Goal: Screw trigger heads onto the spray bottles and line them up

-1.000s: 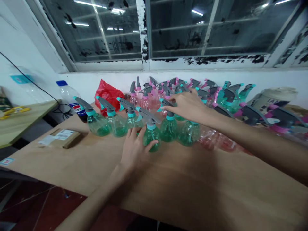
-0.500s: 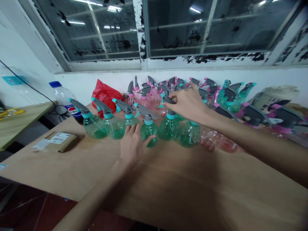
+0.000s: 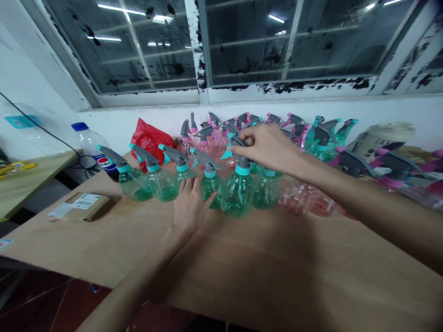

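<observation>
Green spray btl (image 3: 237,196) is upright in the front row, btwn the L-hand btl (image 3: 209,186) and another green btl (image 3: 266,191) to its R. R hand (image 3: 258,145) has its grip clamped on the grey trigger head, thumb + fingers pinched together. Base looks at or just above worktop (image 3: 242,272), can't tell which. Vs 1 s ago: it's come fwd, looks bigger, base now lower in view than both neighbours; back then it sat slightly behind the L-hand btl. View has shifted a bit too.

L hand (image 3: 189,203) is at the L-hand btl, thumb across its front, fingers along its left side; can't tell if that grip is tight.

Further L, same row: three more green btls (image 3: 136,184), grey heads, teal collars. Behind: pink-trimmed btls (image 3: 204,144) packed close to the wall, plus red bag (image 3: 150,138) & cola btl (image 3: 92,146). To R, pinkish btls (image 3: 297,198) crowd under the R forearm, so that side's tight; printed sack (image 3: 386,140) at far R rear.

Cardboard pkt (image 3: 85,205) lies near the L end. Bare worktop runs from the front row to the near edge, both forearms over it. Side table (image 3: 38,184) is past a gap at L.
</observation>
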`<state>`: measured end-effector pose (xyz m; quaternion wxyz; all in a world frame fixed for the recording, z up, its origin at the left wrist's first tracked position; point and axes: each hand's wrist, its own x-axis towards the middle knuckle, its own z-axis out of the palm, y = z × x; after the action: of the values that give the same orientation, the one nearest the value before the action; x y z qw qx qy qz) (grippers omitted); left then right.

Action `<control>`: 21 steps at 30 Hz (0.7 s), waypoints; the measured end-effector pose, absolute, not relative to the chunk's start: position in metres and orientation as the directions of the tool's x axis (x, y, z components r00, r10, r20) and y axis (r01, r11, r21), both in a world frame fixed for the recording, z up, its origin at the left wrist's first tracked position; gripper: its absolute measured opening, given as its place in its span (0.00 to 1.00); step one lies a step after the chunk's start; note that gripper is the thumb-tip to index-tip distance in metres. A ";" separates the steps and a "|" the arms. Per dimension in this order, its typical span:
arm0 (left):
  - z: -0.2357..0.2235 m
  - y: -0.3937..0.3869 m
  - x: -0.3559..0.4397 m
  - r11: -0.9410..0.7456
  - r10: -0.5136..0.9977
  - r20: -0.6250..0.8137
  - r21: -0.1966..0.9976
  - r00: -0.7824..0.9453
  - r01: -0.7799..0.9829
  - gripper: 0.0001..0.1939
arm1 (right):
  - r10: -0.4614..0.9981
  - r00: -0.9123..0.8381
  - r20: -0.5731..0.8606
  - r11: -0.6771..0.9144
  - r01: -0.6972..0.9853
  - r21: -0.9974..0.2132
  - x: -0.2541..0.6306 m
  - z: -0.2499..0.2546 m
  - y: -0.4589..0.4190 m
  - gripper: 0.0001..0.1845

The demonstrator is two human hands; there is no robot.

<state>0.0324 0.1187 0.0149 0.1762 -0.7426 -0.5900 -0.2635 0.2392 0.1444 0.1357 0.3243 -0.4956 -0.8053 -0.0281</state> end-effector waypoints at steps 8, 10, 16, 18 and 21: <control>0.021 0.083 0.030 -0.341 0.715 0.685 0.168 0.139 0.925 0.22 | 0.811 -0.373 0.450 0.517 0.818 -0.253 0.263 0.126 0.106 0.18; 0.024 0.066 0.037 -0.399 0.753 0.639 0.257 0.155 0.880 0.19 | 0.821 -0.387 0.420 0.514 0.820 -0.251 0.273 0.124 0.093 0.17; 0.018 0.023 0.088 -0.488 0.870 0.335 0.476 0.363 0.731 0.30 | 0.857 -0.361 0.368 0.467 0.846 -0.258 0.303 0.115 0.056 0.14; 0.011 0.015 0.107 -0.500 0.866 0.295 0.504 0.404 0.705 0.38 | 0.861 -0.357 0.363 0.462 0.847 -0.262 0.311 0.110 0.044 0.14; 0.002 0.008 0.129 -0.535 0.844 0.289 0.511 0.451 0.673 0.42 | 0.862 -0.340 0.375 0.454 0.848 -0.275 0.319 0.102 0.028 0.15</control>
<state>0.1291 0.0082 0.0015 -0.1638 -0.8360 -0.4535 -0.2619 0.3193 0.0283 0.1024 0.2390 -0.5223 -0.8184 0.0154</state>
